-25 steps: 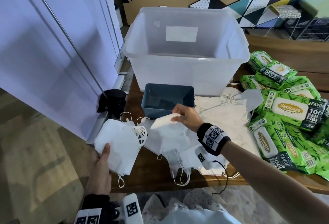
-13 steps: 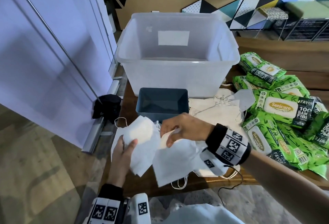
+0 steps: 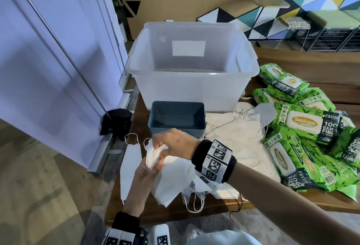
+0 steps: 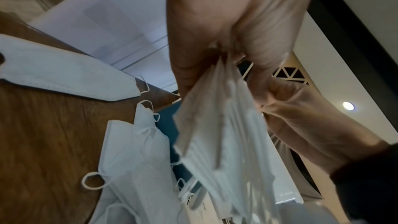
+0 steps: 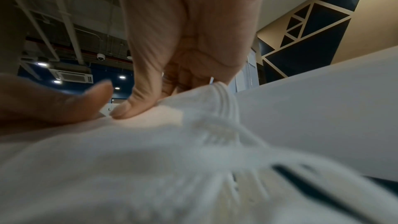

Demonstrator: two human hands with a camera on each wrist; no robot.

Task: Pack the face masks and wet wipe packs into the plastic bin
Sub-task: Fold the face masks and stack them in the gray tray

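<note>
**Loose mask stack could fan out or snag on the way to the bin**

Both hands meet over the front of the worktop (image 3: 194,208) on one bundle of white face masks (image 3: 167,180). The right hand (image 3: 173,143) curls down over its upper end, thumb and fingers pinching the folded edges; the left hand (image 3: 145,172) grips the same bundle from below. The bundle hangs just in front of the small blue tray (image 3: 176,117), with the clear plastic bin (image 3: 191,81) standing apparently empty behind it.

The stack looks uneven in the left wrist view, its layers splayed. As I judge it, a slack pinch lets inner masks slide out. Ear loops (image 3: 191,203) dangle under the bundle and cross other masks lying beneath, so lifting may drag those along or off the front edge. One lone mask (image 3: 129,166) already lies at the worktop's left edge, partly overhanging, and a brush from the left forearm could tip it to the floor.

The green wet wipe packs (image 3: 303,126) sit heaped at the right, well apart from the hands, not yet packed.
</note>
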